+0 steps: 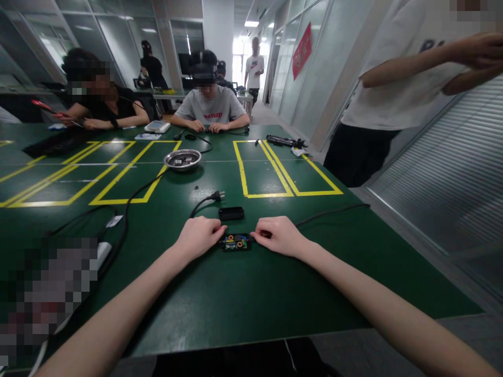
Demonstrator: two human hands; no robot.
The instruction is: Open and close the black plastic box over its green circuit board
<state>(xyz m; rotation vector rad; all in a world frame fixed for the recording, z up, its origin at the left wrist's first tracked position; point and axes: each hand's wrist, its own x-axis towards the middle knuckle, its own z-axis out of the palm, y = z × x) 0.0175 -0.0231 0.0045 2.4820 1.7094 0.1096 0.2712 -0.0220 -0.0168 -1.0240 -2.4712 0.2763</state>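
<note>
Our left hand (198, 236) and right hand (280, 235) rest half-curled on the green counter (251, 298). Their fingertips grip either end of a small black adapter case (236, 242), which is open with its circuit board showing. It lies between them, near our edge. Just beyond it we see a black cover (231, 213), then a power plug (217, 196) on its cable. Farther out, yellow tape rectangles (243, 173) mark the surface and a metal bowl (182, 158) holds small parts. Two seated people (210, 107) face us, a standing person (393, 78) is at the right, and glass partitions (118, 36) line the bright corridor behind
</note>
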